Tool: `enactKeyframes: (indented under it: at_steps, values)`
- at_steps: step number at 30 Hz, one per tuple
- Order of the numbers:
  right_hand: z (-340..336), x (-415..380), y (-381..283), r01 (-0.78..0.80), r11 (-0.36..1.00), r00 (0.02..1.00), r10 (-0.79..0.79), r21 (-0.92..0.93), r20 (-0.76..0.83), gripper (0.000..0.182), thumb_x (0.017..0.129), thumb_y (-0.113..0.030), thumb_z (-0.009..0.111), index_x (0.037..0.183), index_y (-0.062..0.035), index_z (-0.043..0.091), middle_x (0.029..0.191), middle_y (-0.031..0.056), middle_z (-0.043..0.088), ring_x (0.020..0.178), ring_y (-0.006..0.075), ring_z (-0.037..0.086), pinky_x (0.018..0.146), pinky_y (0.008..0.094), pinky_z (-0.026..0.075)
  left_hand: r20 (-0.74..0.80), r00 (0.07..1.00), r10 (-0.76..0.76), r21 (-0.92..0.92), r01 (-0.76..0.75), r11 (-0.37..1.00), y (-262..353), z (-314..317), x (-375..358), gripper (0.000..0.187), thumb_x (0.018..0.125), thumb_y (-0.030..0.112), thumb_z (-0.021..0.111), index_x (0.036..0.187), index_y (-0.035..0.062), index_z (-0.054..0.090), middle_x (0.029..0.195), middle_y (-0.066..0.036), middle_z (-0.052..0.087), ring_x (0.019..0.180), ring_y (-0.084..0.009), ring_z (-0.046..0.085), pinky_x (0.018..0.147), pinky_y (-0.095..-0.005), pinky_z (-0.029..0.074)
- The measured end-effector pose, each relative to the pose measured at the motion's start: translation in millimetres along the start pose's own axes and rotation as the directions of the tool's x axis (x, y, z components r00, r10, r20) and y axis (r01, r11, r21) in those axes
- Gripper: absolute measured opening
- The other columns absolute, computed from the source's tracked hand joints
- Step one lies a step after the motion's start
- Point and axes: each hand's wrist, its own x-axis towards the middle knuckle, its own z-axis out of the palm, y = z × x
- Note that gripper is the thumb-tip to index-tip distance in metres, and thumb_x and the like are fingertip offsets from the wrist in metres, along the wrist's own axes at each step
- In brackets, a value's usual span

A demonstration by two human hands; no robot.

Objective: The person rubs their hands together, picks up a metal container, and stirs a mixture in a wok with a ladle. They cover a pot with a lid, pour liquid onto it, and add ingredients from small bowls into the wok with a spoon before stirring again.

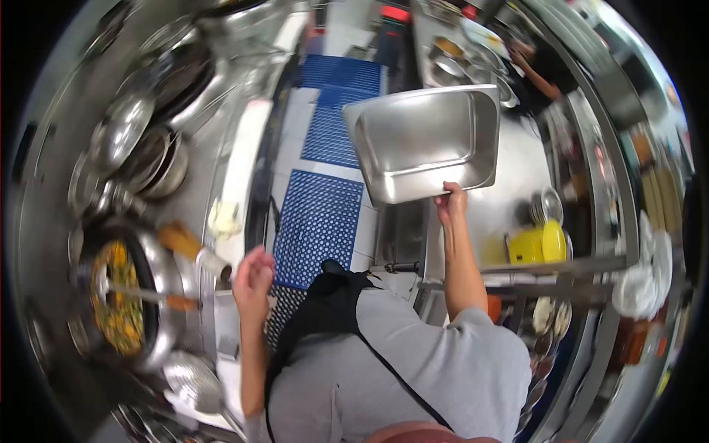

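My right hand [452, 203] grips the near rim of a large rectangular steel pan [417, 140], thumb on the edge. The pan is tilted, its hollow inside facing me, and nothing shows in it. On the left, my left hand [253, 282] is raised beside the stove counter with its fingers partly curled and somewhat blurred; nothing shows in it. Left of that hand a wok [151, 295] holds yellow and green food [118, 303], with a wooden-handled utensil [181, 302] lying across it. A perforated skimmer [193, 380] lies below the wok.
Blue perforated mats [317, 221] cover the aisle floor. Bowls and pots [122, 133] crowd the left counter. On the right steel counter [487, 221] are yellow containers [526, 246] and stacked dishes. Another person's arm [539, 80] shows at the upper right. A metal shelf frame runs along the right.
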Motion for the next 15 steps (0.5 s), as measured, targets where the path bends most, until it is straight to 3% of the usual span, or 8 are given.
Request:
enactKeyframes:
  at_steps: [3,4,6,7,8,11,13,15]
  values:
    - [38,-10,-1,-0.103,0.981,0.962,0.141,-0.165,0.233,0.008,0.081,-0.01,0.064,0.086,-0.0061,0.06,0.078,0.0055,0.061,0.062,0.0187,0.061,0.038,0.024,0.043,-0.037,0.985,0.171,-0.072,-0.173,0.982,38,-12,0,0.059,0.093,0.019,0.06,0.145,0.0003,0.039,0.145,-0.017,0.047,0.134,-0.0255,0.046,0.107,-0.0374,0.039]
    - [50,-3,5,-0.117,0.964,0.909,0.201,-0.238,0.366,0.01,0.08,-0.012,0.065,0.087,-0.0074,0.06,0.08,0.0044,0.061,0.065,0.0186,0.061,0.039,0.0243,0.043,-0.036,0.982,0.185,-0.078,-0.188,0.979,54,-18,-7,0.062,0.093,0.023,0.06,0.147,0.0047,0.038,0.148,-0.014,0.044,0.137,-0.0251,0.042,0.109,-0.0391,0.037]
    - [109,-35,3,-0.087,0.912,0.861,0.271,-0.4,0.43,0.01,0.08,-0.012,0.065,0.087,-0.0061,0.061,0.083,0.0058,0.064,0.067,0.0186,0.064,0.038,0.0244,0.044,-0.036,0.982,0.184,-0.023,-0.185,0.983,72,-34,-32,0.069,0.094,0.035,0.061,0.151,0.01,0.032,0.154,-0.011,0.037,0.14,-0.0248,0.037,0.113,-0.044,0.031]
    - [141,-65,2,-0.067,0.906,0.795,0.301,-0.417,0.526,0.011,0.08,-0.009,0.064,0.089,-0.0023,0.062,0.084,0.0089,0.065,0.065,0.0185,0.064,0.038,0.0242,0.043,-0.06,0.975,0.213,0.012,-0.213,0.977,78,-37,-45,0.075,0.094,0.045,0.059,0.153,0.0085,0.028,0.154,-0.015,0.035,0.141,-0.0264,0.035,0.114,-0.0431,0.029]
    - [162,-72,9,0.064,0.923,0.637,0.256,-0.38,0.728,0.015,0.081,-0.007,0.063,0.093,0.0013,0.061,0.083,0.0109,0.064,0.061,0.018,0.062,0.036,0.0238,0.042,-0.072,0.957,0.28,0.116,-0.271,0.956,75,-44,-55,0.076,0.094,0.042,0.058,0.154,0.01,0.025,0.153,-0.017,0.035,0.139,-0.0264,0.036,0.112,-0.0422,0.03]
    - [233,-139,1,0.161,0.917,0.476,0.251,-0.364,0.843,0.022,0.078,-0.004,0.063,0.099,0.0015,0.059,0.083,0.0104,0.062,0.057,0.0169,0.058,0.034,0.0244,0.04,-0.165,0.958,0.236,0.079,-0.226,0.971,96,-40,-104,0.093,0.086,0.054,0.066,0.156,0.0116,0.02,0.145,-0.016,0.041,0.132,-0.0301,0.041,0.108,-0.0417,0.034]
    - [277,-164,16,0.223,0.896,0.332,0.3,-0.384,0.894,0.024,0.077,-0.004,0.062,0.1,0.0015,0.059,0.083,0.0101,0.061,0.055,0.017,0.057,0.034,0.0248,0.04,-0.331,0.909,0.253,0.041,-0.254,0.966,95,-54,-141,0.105,0.079,0.06,0.07,0.156,0.0113,0.019,0.143,-0.016,0.041,0.129,-0.031,0.043,0.105,-0.0423,0.037]
    - [315,-203,27,0.269,0.883,0.212,0.334,-0.384,0.918,0.026,0.077,-0.003,0.062,0.102,0.0013,0.058,0.082,0.0103,0.06,0.053,0.0174,0.057,0.033,0.0254,0.039,-0.476,0.838,0.268,0.142,-0.227,0.963,93,-63,-182,0.105,0.077,0.055,0.073,0.156,0.011,0.019,0.148,-0.015,0.035,0.131,-0.0287,0.041,0.105,-0.0428,0.037]
